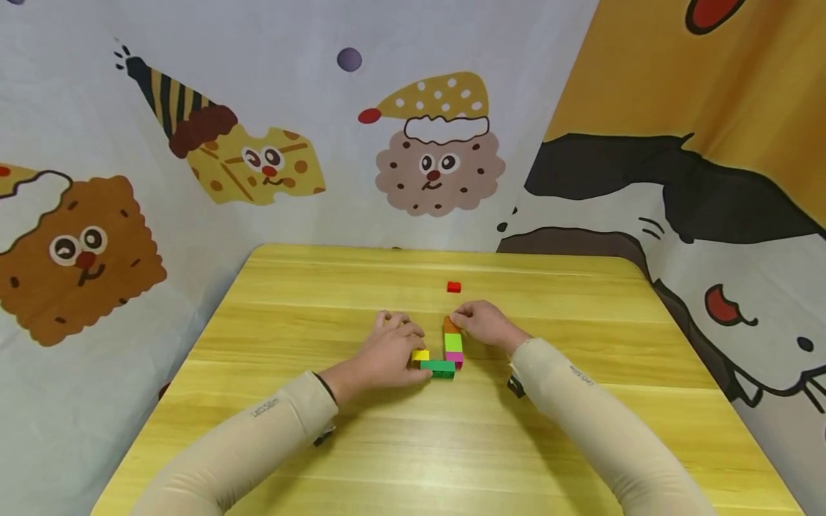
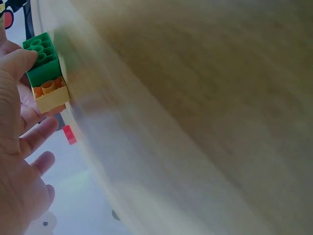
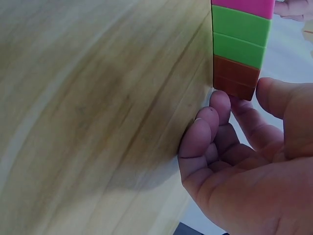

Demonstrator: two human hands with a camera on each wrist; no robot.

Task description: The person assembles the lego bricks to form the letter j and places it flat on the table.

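Observation:
Toy building bricks lie together on the table in the head view. My left hand [image 1: 387, 352] holds a dark green brick [image 1: 442, 369] and a yellow brick [image 1: 421, 355] between thumb and fingers. In the left wrist view the thumb is on the studded face of the green brick [image 2: 45, 72], and the remaining fingers spread loosely. My right hand [image 1: 488, 324] pinches the far end of a row, an orange-brown brick [image 3: 235, 78]. Lime green [image 1: 453, 342] and magenta [image 1: 454, 358] bricks continue that row toward the green brick. Fingertips hide part of the orange-brown brick.
A small red brick [image 1: 454, 287] lies by itself beyond the right hand. The wooden table [image 1: 413, 459] has its far edge against a cartoon-printed cloth [image 1: 290, 229], which also hangs along both sides.

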